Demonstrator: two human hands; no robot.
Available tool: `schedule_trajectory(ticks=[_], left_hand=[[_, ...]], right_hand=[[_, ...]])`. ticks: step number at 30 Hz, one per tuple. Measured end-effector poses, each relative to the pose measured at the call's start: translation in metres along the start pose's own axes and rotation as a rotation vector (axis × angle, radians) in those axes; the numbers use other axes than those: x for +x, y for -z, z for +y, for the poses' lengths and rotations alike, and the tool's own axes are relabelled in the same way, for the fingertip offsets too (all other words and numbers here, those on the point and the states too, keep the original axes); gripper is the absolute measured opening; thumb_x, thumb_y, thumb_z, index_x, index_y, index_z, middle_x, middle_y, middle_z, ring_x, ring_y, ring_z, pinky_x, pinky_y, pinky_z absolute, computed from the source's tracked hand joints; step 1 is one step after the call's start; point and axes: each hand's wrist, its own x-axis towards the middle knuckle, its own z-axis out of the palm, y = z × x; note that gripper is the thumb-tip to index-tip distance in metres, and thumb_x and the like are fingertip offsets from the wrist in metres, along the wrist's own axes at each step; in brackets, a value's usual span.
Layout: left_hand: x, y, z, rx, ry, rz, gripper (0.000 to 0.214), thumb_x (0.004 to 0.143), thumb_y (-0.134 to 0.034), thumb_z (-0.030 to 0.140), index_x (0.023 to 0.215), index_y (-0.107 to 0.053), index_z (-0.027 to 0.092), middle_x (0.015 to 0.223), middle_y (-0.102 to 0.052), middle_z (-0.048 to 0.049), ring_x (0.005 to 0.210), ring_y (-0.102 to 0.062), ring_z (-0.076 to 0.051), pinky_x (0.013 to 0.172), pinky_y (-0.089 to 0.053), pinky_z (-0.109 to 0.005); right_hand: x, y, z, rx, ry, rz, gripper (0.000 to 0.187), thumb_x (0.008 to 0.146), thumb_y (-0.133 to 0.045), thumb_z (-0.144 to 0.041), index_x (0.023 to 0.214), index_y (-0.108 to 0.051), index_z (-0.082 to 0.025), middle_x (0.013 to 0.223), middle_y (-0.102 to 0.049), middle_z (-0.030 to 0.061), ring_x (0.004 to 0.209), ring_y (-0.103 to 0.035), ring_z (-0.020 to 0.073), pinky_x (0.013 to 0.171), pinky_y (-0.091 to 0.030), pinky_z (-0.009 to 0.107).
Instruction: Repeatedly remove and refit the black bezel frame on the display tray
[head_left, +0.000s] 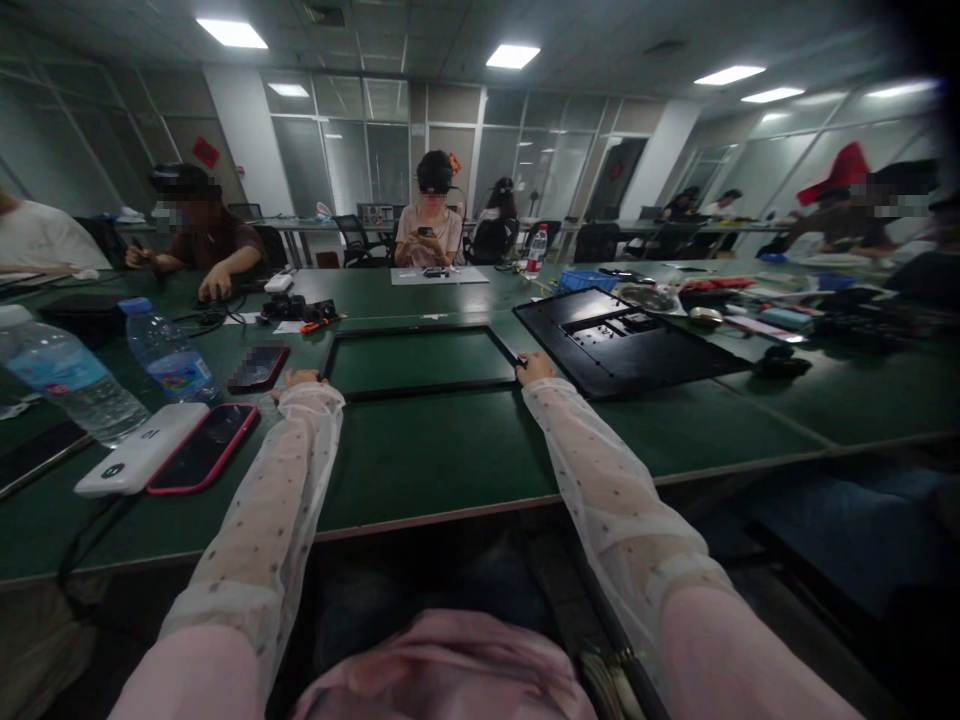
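Green worktop (450, 450) under office ceiling lights. Thin black rectangular frame (420, 392) lying flat at its middle. Left hand (300, 380) gripping the frame's near left corner, right hand (534, 366) its near right corner, fingers closed on the edge. Black flat panel (622, 345) just beside, right.

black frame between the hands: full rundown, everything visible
The black frame is a thin, open rectangle, probably plastic; the green table shows through its middle. It lies flat, long sides facing the person. The left hand holds its near left corner, the right hand its near right corner. A black panel lies right of it.
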Motion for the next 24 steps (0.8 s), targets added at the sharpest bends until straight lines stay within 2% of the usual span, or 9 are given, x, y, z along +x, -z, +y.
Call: schedule_trajectory(ticks=[3, 5, 10, 16, 18, 20, 24], left_hand=[[-0.005, 0.005, 0.005, -0.008, 0.073, -0.003, 0.043, 0.094, -0.061, 0.043, 0.124, -0.070, 0.013, 0.142, -0.059, -0.0223, 0.144, -0.038, -0.044, 0.113, -0.018, -0.079], [-0.010, 0.009, 0.006, -0.020, 0.095, 0.046, 0.044, 0.096, -0.057, 0.038, 0.132, -0.067, 0.016, 0.145, -0.057, -0.0211, 0.142, -0.041, -0.043, 0.111, -0.022, -0.079], [-0.013, 0.027, -0.004, 0.037, 0.073, 0.166, 0.040, 0.095, -0.054, 0.031, 0.129, -0.068, 0.016, 0.141, -0.059, -0.0198, 0.140, -0.041, -0.040, 0.110, -0.020, -0.077], [-0.006, 0.051, -0.022, 0.041, 0.067, 0.209, 0.040, 0.098, -0.051, 0.032, 0.133, -0.067, 0.021, 0.143, -0.059, -0.0150, 0.138, -0.040, -0.036, 0.115, -0.018, -0.067], [-0.007, 0.049, -0.019, 0.029, 0.052, 0.181, 0.041, 0.100, -0.050, 0.036, 0.135, -0.067, 0.024, 0.145, -0.059, -0.0135, 0.139, -0.040, -0.034, 0.116, -0.021, -0.063], [-0.011, 0.040, -0.009, 0.020, -0.004, 0.105, 0.043, 0.100, -0.051, 0.043, 0.134, -0.069, 0.025, 0.145, -0.060, -0.0122, 0.141, -0.040, -0.033, 0.117, -0.025, -0.056], [-0.024, 0.010, 0.020, 0.029, -0.179, -0.169, 0.049, 0.095, -0.062, 0.054, 0.125, -0.074, 0.018, 0.139, -0.065, -0.0125, 0.141, -0.045, -0.031, 0.123, -0.023, -0.043]], right_hand=[[-0.002, 0.003, 0.000, 0.066, 0.016, 0.016, 0.057, 0.092, -0.060, -0.015, 0.147, -0.060, -0.027, 0.142, -0.059, 0.0127, 0.137, -0.051, 0.0305, 0.115, -0.042, 0.052], [-0.002, 0.004, 0.001, 0.121, 0.027, 0.029, 0.056, 0.090, -0.058, -0.011, 0.143, -0.064, -0.027, 0.139, -0.062, 0.0116, 0.134, -0.054, 0.0298, 0.114, -0.044, 0.051], [0.003, 0.005, 0.007, 0.291, -0.022, 0.098, 0.055, 0.079, -0.056, -0.004, 0.128, -0.074, -0.023, 0.126, -0.072, 0.0089, 0.122, -0.065, 0.0267, 0.109, -0.050, 0.043], [0.010, 0.002, 0.016, 0.435, -0.082, 0.169, 0.053, 0.074, -0.056, -0.003, 0.120, -0.077, -0.017, 0.119, -0.075, 0.0098, 0.119, -0.067, 0.0254, 0.111, -0.049, 0.039], [0.010, 0.002, 0.017, 0.458, -0.110, 0.200, 0.052, 0.072, -0.056, -0.004, 0.117, -0.077, -0.019, 0.117, -0.075, 0.0088, 0.118, -0.067, 0.0250, 0.111, -0.049, 0.039], [0.010, 0.003, 0.016, 0.449, -0.146, 0.209, 0.051, 0.072, -0.057, -0.004, 0.116, -0.077, -0.019, 0.118, -0.075, 0.0086, 0.119, -0.067, 0.0250, 0.112, -0.048, 0.039], [0.006, 0.007, 0.011, 0.351, -0.170, 0.150, 0.051, 0.076, -0.057, -0.004, 0.121, -0.075, -0.019, 0.126, -0.073, 0.0100, 0.124, -0.064, 0.0258, 0.112, -0.047, 0.039]])
